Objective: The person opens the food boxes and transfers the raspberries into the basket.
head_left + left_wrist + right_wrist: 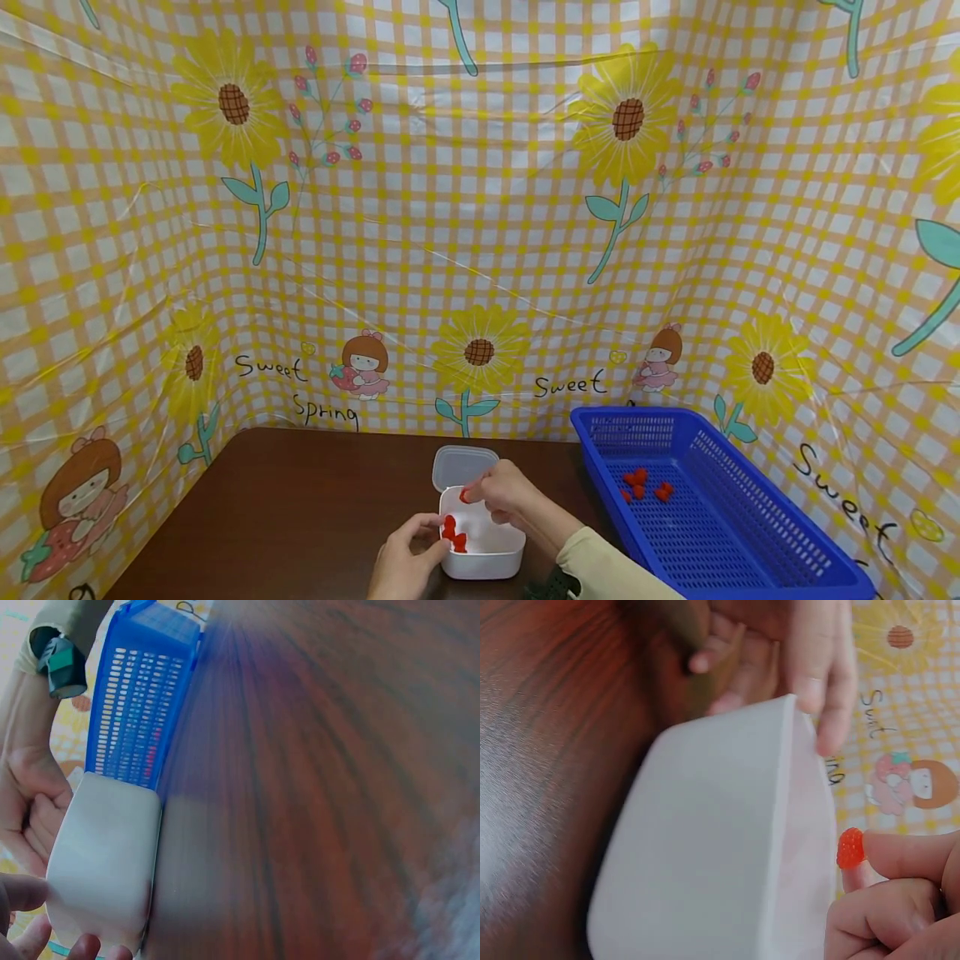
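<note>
Worktop [300, 508] of dark, grained wood runs beneath everything, its near edge cut off by the frame. On it, the left hand [408, 550] comes in from below, forearm out of view; thumb and fingers are bent about the left wall of the white container [482, 567], gripping it near the rim. Inside, along that wall, sit red pieces [460, 543] beside the thumb tip, their number hard to make out. A translucent lid [465, 468] lies beyond the far rim, its join to the container unclear. The right hand [504, 490] reaches over the container from the right, its wrist covering part of the rim, thumb and forefinger nearly closed in a pinch on a bumpy red berry [850, 849], the other fingers folded. Behind it follow a dark wrist device [553, 585], cut off below, and a pale sleeve [611, 567]. At far right, the blue basket [705, 529], cropped at the bottom, holds loose red bits [663, 492], partly touching and hard to count
</note>
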